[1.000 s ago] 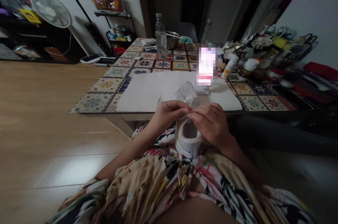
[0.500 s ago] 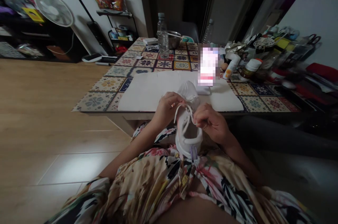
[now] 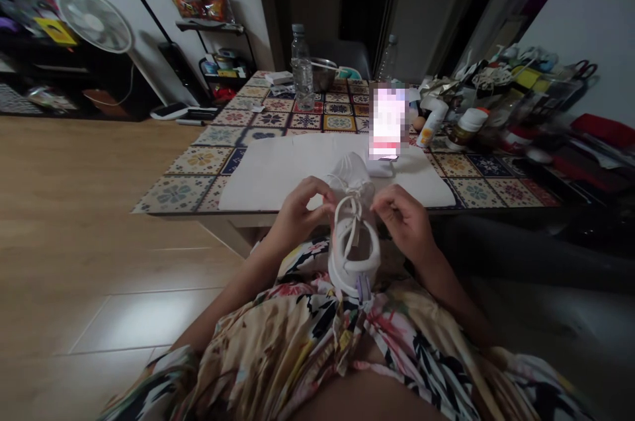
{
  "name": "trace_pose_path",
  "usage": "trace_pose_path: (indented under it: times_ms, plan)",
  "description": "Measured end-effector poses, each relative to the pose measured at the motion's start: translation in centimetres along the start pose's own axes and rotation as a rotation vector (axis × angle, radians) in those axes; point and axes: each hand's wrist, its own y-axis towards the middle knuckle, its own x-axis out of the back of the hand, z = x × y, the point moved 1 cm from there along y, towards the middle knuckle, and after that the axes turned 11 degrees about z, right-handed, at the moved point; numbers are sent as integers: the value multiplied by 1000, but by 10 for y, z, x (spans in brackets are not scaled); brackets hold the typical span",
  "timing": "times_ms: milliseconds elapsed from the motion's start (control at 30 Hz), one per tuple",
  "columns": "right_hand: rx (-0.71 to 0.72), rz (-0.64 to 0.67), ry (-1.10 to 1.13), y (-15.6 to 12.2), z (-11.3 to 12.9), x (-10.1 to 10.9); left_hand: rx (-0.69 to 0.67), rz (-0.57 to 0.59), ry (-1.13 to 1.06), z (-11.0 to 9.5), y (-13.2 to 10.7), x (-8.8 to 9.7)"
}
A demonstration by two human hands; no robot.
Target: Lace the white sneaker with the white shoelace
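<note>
A white sneaker [image 3: 354, 269] rests heel toward me in my lap, its toe reaching up over the table edge. White shoelaces [image 3: 353, 229] cross at a knot over its opening, and one length curves down to the left. My left hand [image 3: 303, 210] is at the shoe's left side, thumb and forefinger pinched on a shoelace. On the other side my right hand [image 3: 405, 219] has its fingers closed by the lace area, seemingly on the other lace end, which is hard to make out. A purple tab [image 3: 364, 287] marks the heel.
A white sheet [image 3: 270, 173] covers the front of the patterned table [image 3: 173, 192]. A lit phone [image 3: 387, 123] stands on it. Behind are a plastic bottle [image 3: 302, 70] and a metal bowl [image 3: 323, 77]. A spray bottle [image 3: 431, 124], a jar [image 3: 466, 128] and clutter crowd the right side.
My hands have moved apart, away from the shoe's middle, the left one leftward and the right slightly to the right. The knot between them now shows more plainly.
</note>
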Motion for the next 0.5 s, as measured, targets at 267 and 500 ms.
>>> trace_pose_path:
  times_ms: [267,500]
  plan:
    - [35,188,-216,2,8,-8,-32,303,-111,-24,-7,0]
    - [53,216,-360,0,17,-4,-4,334,-146,-20,-9,-1]
